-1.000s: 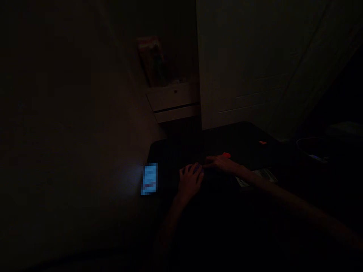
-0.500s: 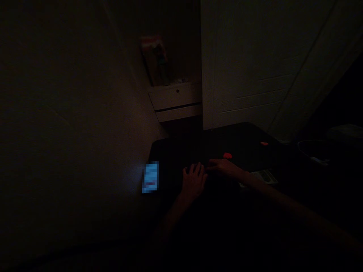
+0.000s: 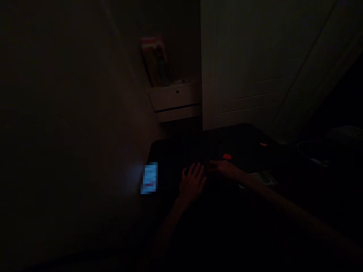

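Observation:
In very dim light my left hand (image 3: 192, 182) rests on a dark table (image 3: 181, 147), palm down, fingers stretched out and apart. Just to its right is my right hand (image 3: 224, 169), fingers drawn together and pointing left; whatever may be between them is lost in the dark. A small lumpy red piece (image 3: 227, 156) lies just beyond the right hand. Farther off to the right is a second small red piece (image 3: 263, 144). Under the right forearm a flat, light printed item (image 3: 266, 176) partly shows.
A glowing screen (image 3: 149, 178), blurred out, stands at the table's left edge by the wall (image 3: 85, 132). Behind the table are a light drawer unit (image 3: 176, 99) with a red-and-white package (image 3: 153, 56) on top, and a pale panel (image 3: 244, 64). A rimmed container (image 3: 312, 143) sits at right.
The picture is slightly darker. My left hand has shifted a little to the left, widening the gap to my right hand. The red pieces lie as before.

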{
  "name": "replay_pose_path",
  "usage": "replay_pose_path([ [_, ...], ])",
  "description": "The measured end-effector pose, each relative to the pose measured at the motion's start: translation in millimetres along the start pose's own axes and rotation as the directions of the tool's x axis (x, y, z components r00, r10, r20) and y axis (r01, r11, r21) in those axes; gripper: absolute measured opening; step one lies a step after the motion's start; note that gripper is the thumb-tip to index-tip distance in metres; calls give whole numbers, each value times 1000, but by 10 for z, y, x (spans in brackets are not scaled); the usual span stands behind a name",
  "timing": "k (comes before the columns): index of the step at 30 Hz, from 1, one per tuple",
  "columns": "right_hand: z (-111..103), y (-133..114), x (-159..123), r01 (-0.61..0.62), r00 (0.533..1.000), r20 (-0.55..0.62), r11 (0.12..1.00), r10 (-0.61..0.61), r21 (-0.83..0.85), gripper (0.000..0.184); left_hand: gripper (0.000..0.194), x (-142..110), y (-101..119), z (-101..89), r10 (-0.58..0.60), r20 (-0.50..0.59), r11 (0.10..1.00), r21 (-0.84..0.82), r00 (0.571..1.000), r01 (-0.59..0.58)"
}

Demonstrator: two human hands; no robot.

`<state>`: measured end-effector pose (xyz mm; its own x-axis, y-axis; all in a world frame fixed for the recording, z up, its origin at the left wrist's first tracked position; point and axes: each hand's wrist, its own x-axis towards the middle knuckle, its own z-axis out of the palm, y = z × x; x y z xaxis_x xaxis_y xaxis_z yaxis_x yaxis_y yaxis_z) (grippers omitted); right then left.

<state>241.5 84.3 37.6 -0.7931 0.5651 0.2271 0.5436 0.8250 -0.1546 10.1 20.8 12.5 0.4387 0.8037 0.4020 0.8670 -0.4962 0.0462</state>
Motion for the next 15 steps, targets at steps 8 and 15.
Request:
replay_pose_path([
  [8,31,-49,39,-15,1000,-7,1000,15,11,35,41,6,-8,-28,22,11,999,-25,1000,-22],
  [15,10,-101,45,-33,999,3,999,33,7,35,43,3,-1,-33,39,14,999,-23,999,-39],
])
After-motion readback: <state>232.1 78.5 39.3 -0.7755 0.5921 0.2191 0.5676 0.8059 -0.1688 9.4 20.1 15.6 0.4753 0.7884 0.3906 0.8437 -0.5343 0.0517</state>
